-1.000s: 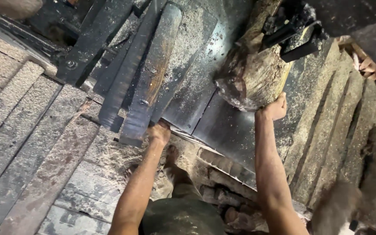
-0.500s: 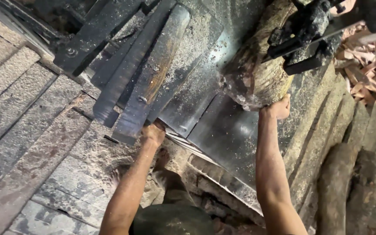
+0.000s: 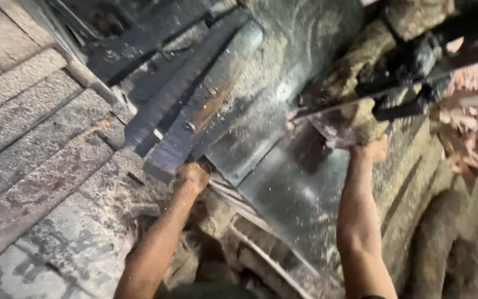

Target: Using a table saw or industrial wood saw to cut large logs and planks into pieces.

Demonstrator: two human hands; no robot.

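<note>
Log [image 3: 355, 119] sits on the steel bed [image 3: 289, 188] w/ its cut end pressed by your right hand [image 3: 373, 149], fingers curled vs. the wood, while your left hand [image 3: 193, 176] grips the near end of a metal bar [image 3: 206, 105].

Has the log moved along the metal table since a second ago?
Yes. The log under the right hand has slid further up the metal table, deeper into the dark clamp; less of it shows now.
</note>
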